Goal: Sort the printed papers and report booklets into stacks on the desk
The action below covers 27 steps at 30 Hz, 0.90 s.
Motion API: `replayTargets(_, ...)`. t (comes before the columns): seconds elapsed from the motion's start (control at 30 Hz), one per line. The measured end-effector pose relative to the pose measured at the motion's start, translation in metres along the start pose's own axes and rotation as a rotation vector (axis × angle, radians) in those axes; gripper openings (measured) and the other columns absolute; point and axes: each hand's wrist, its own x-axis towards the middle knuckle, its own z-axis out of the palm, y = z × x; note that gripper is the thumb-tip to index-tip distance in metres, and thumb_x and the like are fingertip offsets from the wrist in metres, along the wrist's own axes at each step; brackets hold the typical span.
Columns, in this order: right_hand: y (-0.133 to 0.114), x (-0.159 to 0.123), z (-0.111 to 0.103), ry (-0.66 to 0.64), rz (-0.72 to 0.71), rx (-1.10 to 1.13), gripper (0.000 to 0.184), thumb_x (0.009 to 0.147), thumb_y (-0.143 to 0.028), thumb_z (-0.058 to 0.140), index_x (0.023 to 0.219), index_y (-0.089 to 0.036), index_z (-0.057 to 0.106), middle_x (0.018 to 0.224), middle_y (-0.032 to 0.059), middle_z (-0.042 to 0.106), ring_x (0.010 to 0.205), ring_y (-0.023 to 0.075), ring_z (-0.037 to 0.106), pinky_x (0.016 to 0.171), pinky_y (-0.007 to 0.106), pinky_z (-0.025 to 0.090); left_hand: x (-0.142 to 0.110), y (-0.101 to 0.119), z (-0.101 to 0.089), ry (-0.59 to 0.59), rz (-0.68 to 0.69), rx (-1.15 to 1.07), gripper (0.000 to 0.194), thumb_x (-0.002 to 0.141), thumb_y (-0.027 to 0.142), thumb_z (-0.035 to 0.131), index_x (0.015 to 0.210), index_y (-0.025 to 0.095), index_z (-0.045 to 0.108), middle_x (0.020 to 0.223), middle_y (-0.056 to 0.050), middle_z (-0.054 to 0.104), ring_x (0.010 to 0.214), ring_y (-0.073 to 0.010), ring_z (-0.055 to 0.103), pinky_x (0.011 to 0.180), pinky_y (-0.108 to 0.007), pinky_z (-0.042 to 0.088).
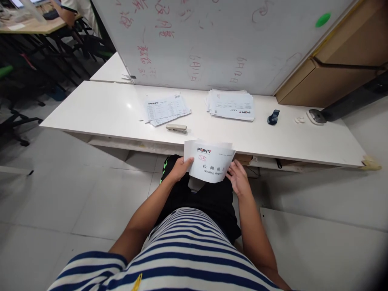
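A printed testing report (209, 161), several white sheets with a PONY logo and a red stamp, is held in front of my body at the desk's front edge. My left hand (182, 169) grips its left side, thumb on top of the front page and fingers behind. At the right edge, my right hand (239, 178) has its fingertips closed on the paper. The sheets bow slightly between both hands. Just beyond, a beige stapler (176, 128) lies on the white desk (121, 109).
Two paper piles, a fanned one (166, 109) and a thicker one (231, 105), lie before the whiteboard (194, 44). Rightward are a dark blue object (273, 117), a small white item (300, 120), a rounded grey device (317, 116) and cardboard boxes (330, 83). Another person's arm (67, 15) shows far left.
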Motion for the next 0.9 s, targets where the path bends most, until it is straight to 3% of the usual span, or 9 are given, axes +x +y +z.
replayTargets(0.07, -0.003, -0.001, -0.005, -0.152, 0.080, 0.045, 0.059, 0.069, -0.052, 0.073, 0.118, -0.023, 0.057, 0.118, 0.0084, 0.067, 0.099, 0.0218, 0.067, 0.077, 0.035, 0.056, 0.002, 0.001, -0.002, -0.014, -0.023, 0.035, 0.043, 0.075, 0.048, 0.071, 0.097, 0.011, 0.073, 0.102, -0.013, 0.073, 0.097, -0.0290, 0.066, 0.090, -0.041, 0.050)
replayTargets(0.13, -0.008, -0.002, -0.008, -0.210, 0.075, 0.061, 0.051, 0.066, -0.047, 0.078, 0.108, -0.022, 0.064, 0.109, 0.0065, 0.071, 0.091, 0.0205, 0.068, 0.075, 0.033, 0.057, 0.005, 0.001, -0.006, -0.045, -0.050, 0.050, 0.043, 0.075, 0.048, 0.071, 0.098, 0.011, 0.073, 0.102, -0.013, 0.073, 0.095, -0.0287, 0.067, 0.089, -0.041, 0.050)
replayTargets(0.3, -0.024, -0.004, -0.009, -0.127, 0.019, 0.115, 0.045, 0.055, -0.041, 0.087, 0.090, -0.022, 0.066, 0.093, 0.0044, 0.075, 0.078, 0.0215, 0.070, 0.075, 0.039, 0.058, 0.006, 0.001, -0.012, -0.101, -0.132, -0.042, 0.048, 0.074, 0.051, 0.072, 0.102, 0.011, 0.072, 0.103, -0.015, 0.073, 0.092, -0.0290, 0.068, 0.087, -0.042, 0.051)
replayTargets(0.4, -0.031, -0.005, -0.004, -0.108, 0.022, 0.094, 0.049, 0.052, -0.039, 0.088, 0.092, -0.021, 0.066, 0.093, 0.0054, 0.075, 0.076, 0.0228, 0.070, 0.075, 0.041, 0.058, 0.000, 0.004, -0.007, -0.149, -0.140, -0.085, 0.052, 0.073, 0.051, 0.073, 0.108, 0.012, 0.070, 0.107, -0.016, 0.072, 0.094, -0.0294, 0.068, 0.087, -0.043, 0.052)
replayTargets(0.53, -0.037, -0.006, 0.007, -0.120, 0.033, 0.068, 0.060, 0.050, -0.037, 0.089, 0.103, -0.020, 0.065, 0.099, 0.0071, 0.074, 0.083, 0.0255, 0.071, 0.078, 0.043, 0.058, -0.009, 0.009, 0.000, -0.181, -0.125, 0.043, 0.051, 0.069, 0.046, 0.079, 0.107, 0.013, 0.071, 0.113, -0.016, 0.070, 0.098, -0.0309, 0.067, 0.089, -0.046, 0.051)
replayTargets(0.67, -0.048, -0.003, 0.009, -0.216, -0.007, -0.016, 0.062, 0.055, -0.040, 0.087, 0.110, -0.022, 0.064, 0.109, 0.0081, 0.072, 0.092, 0.0272, 0.070, 0.082, 0.045, 0.057, -0.012, 0.020, 0.005, -0.181, -0.105, 0.145, 0.049, 0.069, 0.046, 0.079, 0.105, 0.014, 0.071, 0.113, -0.015, 0.070, 0.101, -0.0310, 0.066, 0.091, -0.048, 0.051)
replayTargets(0.77, -0.072, 0.008, 0.005, -0.232, -0.089, -0.208, 0.051, 0.061, -0.046, 0.083, 0.102, -0.018, 0.069, 0.107, 0.0100, 0.073, 0.095, 0.0294, 0.069, 0.087, 0.048, 0.054, -0.002, 0.044, 0.010, -0.181, -0.020, 0.187, 0.048, 0.072, 0.049, 0.075, 0.106, 0.014, 0.071, 0.113, -0.013, 0.070, 0.104, -0.0308, 0.065, 0.092, -0.047, 0.051)
replayTargets(0.9, -0.114, 0.034, 0.014, -0.170, -0.381, -0.343, 0.042, 0.066, -0.045, 0.079, 0.098, -0.018, 0.072, 0.104, 0.0072, 0.073, 0.104, 0.0288, 0.065, 0.096, 0.047, 0.049, 0.032, 0.085, 0.023, -0.115, 0.286, 0.207, 0.042, 0.076, 0.049, 0.071, 0.100, 0.015, 0.073, 0.109, -0.008, 0.072, 0.110, -0.0293, 0.062, 0.096, -0.043, 0.049)
